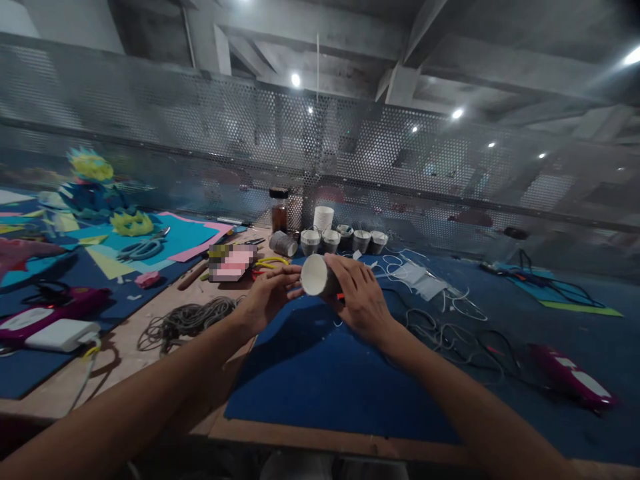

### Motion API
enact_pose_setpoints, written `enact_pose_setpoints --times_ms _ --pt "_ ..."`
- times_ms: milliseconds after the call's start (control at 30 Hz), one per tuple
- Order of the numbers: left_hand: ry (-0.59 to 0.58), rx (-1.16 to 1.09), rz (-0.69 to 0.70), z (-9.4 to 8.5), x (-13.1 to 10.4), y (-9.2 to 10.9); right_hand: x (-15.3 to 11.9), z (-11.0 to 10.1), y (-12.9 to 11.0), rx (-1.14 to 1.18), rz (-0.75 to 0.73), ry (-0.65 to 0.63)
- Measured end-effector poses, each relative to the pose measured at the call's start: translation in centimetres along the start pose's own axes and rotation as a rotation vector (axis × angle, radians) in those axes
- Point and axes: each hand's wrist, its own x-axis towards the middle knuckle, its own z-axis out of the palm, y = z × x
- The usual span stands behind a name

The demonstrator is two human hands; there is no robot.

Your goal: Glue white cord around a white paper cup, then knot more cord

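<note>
With the right hand [360, 290] I have a firm grip round the side of a cord-wrapped paper cup [315, 275], which I hold tilted above the blue mat [340, 387], its white mouth turned towards my camera. My left hand [267, 297] comes in at the near left of the cup, its grip loose and its fingers stretched towards the rim; I cannot tell whether they touch it or pinch anything. Beyond the cup I see a row of wrapped cups [311, 241] standing close together, with a stack of white cups [324, 217] rising behind them. A grey roll [283, 244] lies on its side beyond the cup and a little to its left, just in front of a brown jar [279, 215] with a dark lid. Left of the cup, yellow-handled pliers [273, 263] lie partly behind my fingers, and a heap of grey cord [193, 323] rests on the wooden table [143, 337]. Farther left of the cup I make out blue-handled scissors [143, 249] on coloured paper. Right of the cup there is a white packet [423, 280] among pale, loose cords, and farther right, nearer me, a magenta device [570, 377].
</note>
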Motion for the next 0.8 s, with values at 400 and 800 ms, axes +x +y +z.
enact_pose_setpoints --times_ms 400,800 --pt "-0.039 0.003 -0.126 -0.1 -0.3 -0.1 0.0 0.1 0.2 -0.025 -0.010 0.068" --pt "-0.034 0.098 -0.067 -1.3 0.5 -0.8 -0.1 0.0 0.1 -0.065 -0.031 0.030"
